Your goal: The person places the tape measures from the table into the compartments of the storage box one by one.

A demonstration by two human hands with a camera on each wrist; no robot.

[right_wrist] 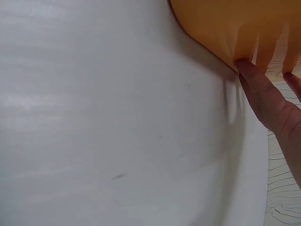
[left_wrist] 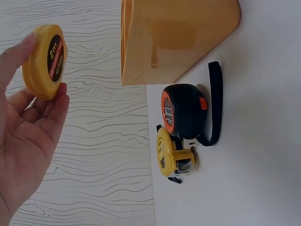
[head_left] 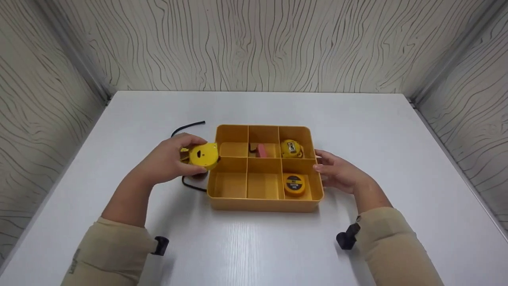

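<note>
My left hand (head_left: 168,161) pinches a yellow tape measure (head_left: 204,156) between thumb and fingers, raised beside the left rim of an orange divided box (head_left: 265,205). In the left wrist view its round label (left_wrist: 55,58) reads 2m. My right hand (head_left: 340,172) touches the box's right wall with its fingertips. Within the box, a pink item (head_left: 262,151) with a black strap lies in the back middle compartment, a yellow tape measure (head_left: 291,148) in the back right and a round orange tape measure (head_left: 294,184) in the front right.
Left of the box, a black and orange tape measure (left_wrist: 186,111) with a black strap (left_wrist: 216,101) stands on the white table (head_left: 254,246). Close by is another yellow tape measure (left_wrist: 171,153). My left hand mostly hides both in the head view. Wood-patterned panels (head_left: 254,47) surround the table.
</note>
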